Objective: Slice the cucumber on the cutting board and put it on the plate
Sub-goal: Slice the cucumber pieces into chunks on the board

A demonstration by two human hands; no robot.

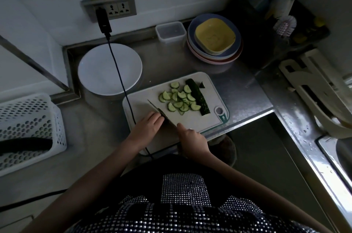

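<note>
Cucumber slices point(180, 98) were seen heaped, as half-moons, on the far half of the cutting board point(192, 120), with an uncut half cucumber point(198, 96) lying skin-up just beside them on the right and a small end piece point(202, 85) near its far tip. The knife point(162, 113) was held by the right hand point(192, 138), fingers wrapped round the handle at the board's near edge, the blade laid flat and pointing away to the left. The left hand point(147, 125) was rested on the blade with fingers straight and together; in the dim light, whether anything lay under it could not be told. The white plate point(109, 70) was noted beyond the board's left corner, apart from it, bare of slices. A black cable point(122, 84) was run from the wall socket point(114, 9) across the plate and board. A stack of coloured plates point(215, 39), a clear container point(170, 31) and a white basket point(28, 130) were also recorded on the steel counter point(99, 133).
</note>
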